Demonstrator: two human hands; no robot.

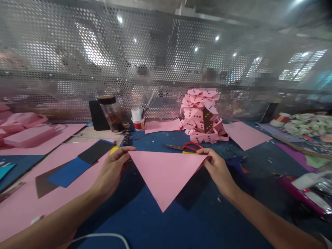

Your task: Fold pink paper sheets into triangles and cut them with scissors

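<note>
A pink sheet of paper (pixel 166 176) shows as a triangle, its long edge at the top and one corner pointing down toward me. My left hand (pixel 114 169) pinches its upper left corner between thumb and fingers. At the upper right corner, my right hand (pixel 216 169) grips the paper the same way. The sheet is held above the blue table, where its shadow falls. Just behind its top edge lie scissors (pixel 178 147) with red handles, partly hidden by the paper and my right fingers.
Pink sheets with blue (pixel 71 172) and black pieces (pixel 95 151) lie at left. A dark-lidded jar (pixel 111 114) and a paper cup (pixel 138 123) stand at the back. A tall pile of spotted pink paper pieces (pixel 201 117) rises behind the scissors. A magenta device (pixel 303 193) sits at right.
</note>
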